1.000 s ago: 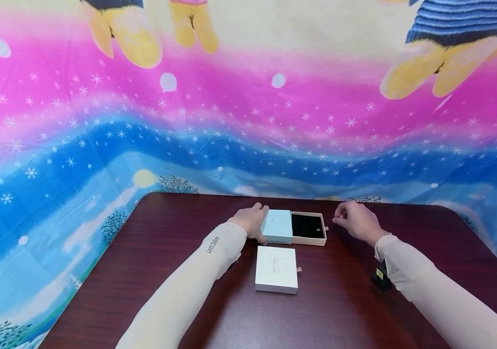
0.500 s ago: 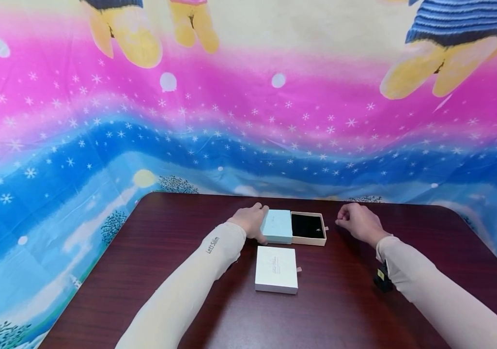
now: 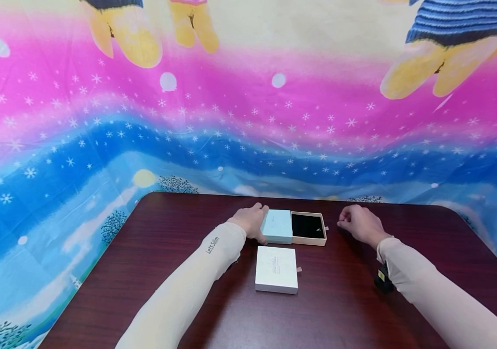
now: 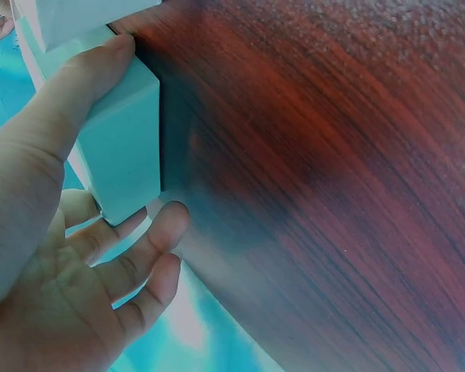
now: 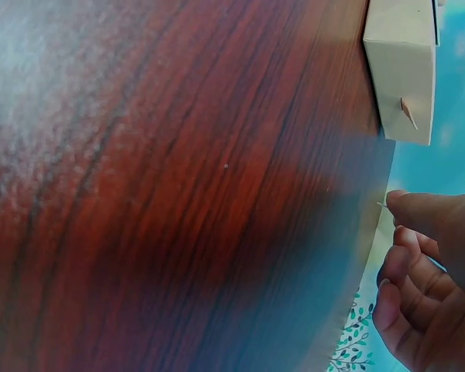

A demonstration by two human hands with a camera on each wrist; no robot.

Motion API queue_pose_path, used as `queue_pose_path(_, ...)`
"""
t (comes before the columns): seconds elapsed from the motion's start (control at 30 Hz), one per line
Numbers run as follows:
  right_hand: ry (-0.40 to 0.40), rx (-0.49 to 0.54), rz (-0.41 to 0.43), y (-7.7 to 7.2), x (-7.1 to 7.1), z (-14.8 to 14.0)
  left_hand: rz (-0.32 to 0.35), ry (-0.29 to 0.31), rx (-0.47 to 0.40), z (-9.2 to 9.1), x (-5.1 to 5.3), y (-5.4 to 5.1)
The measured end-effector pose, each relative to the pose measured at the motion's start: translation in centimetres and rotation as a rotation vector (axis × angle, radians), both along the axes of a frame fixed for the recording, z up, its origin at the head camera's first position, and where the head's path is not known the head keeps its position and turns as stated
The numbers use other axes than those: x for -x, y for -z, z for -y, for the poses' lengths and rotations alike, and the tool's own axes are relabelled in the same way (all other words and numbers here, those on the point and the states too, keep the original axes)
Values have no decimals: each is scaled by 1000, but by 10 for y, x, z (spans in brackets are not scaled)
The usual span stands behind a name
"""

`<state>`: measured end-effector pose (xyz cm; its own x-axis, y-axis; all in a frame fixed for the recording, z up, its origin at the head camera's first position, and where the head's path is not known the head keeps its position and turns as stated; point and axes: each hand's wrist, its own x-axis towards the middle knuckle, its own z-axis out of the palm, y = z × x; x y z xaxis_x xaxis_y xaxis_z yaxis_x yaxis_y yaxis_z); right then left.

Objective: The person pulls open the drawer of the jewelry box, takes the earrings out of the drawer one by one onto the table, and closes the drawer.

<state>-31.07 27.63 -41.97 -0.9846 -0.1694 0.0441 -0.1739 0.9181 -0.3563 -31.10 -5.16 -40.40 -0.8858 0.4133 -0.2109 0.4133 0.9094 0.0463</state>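
My left hand (image 3: 250,222) grips the closed end of a light blue box sleeve (image 3: 278,226), thumb on its near side. In the left wrist view, the thumb lies along the sleeve (image 4: 128,155) and other fingers spread below it. Out of its right end stands a cream drawer (image 3: 308,242) with black lining (image 3: 306,226) and a tiny star-shaped piece (image 3: 318,230). Right of the drawer, my right hand (image 3: 362,224) hovers with thumb and forefinger together. The right wrist view has a thin pale item (image 5: 381,204) pinched at the fingertips; its full shape is hidden.
A white box (image 3: 276,268) with a small pink tab on its right side lies just in front of the blue box. The dark reddish table (image 3: 318,315) ends at a patterned cloth (image 3: 231,121) hanging behind it.
My right hand has drifted slightly right and toward me, away from the drawer. My left hand and both boxes have stayed where they were.
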Motion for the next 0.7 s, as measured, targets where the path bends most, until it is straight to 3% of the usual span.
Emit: queue_pose_path(0.7,36,-9,46,4,0,-5,-1,4,15,-1,3,4)
